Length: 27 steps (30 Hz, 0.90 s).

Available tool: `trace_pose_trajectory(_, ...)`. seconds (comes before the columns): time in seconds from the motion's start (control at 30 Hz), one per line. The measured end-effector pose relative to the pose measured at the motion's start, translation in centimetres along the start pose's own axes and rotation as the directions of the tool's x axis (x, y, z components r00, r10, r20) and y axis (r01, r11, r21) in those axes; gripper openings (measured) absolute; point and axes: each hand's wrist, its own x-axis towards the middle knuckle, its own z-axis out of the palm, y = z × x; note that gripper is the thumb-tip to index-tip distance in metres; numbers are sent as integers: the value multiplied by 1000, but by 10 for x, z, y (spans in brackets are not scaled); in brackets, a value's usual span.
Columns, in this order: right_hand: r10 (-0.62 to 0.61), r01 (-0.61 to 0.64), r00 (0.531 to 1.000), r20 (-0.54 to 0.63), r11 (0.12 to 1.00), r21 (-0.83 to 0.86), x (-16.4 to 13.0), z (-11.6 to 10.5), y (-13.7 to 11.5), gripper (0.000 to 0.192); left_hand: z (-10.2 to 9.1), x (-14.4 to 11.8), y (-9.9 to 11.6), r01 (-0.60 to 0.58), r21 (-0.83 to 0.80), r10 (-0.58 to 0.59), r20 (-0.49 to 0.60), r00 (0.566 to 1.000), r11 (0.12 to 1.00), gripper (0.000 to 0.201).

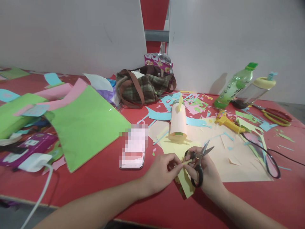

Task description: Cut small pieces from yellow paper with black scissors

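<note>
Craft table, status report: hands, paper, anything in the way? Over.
Left hand pinching yellow paper strip. Right hand also at strip, holding black-handled scissors, blades parted. Possibly in the way: phone left of hands, paper-wrapped cylinder beyond.

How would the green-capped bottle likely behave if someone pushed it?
The green-capped bottle would probably tip if pushed near its top, being tall and narrow. Its rounded shape suggests it could then roll. Smooth, glossy-looking sides may make it somewhat slippery.
</note>
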Motion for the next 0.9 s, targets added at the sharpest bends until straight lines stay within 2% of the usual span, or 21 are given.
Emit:
trace_pose_trajectory(0.43, 8, -9, 1000, 16, 1000, 14, 0, -2, 2, 31, -2, -1, 0, -18, 13, 18, 14, 1000, 1000, 20)
trace_pose_trajectory(0.63, 13, -13, 1000, 4, 1000, 28, 0, -2, 2, 31, -1, -1, 0, -30, 30, 28, 55, 998, 999, 22)
trace_pose_trajectory(0.9, 6, -6, 1000, -1, 996, 90, 1, -3, 1, 30, -4, 0, 1, -37, 50, 36, 21, 999, 998, 21)
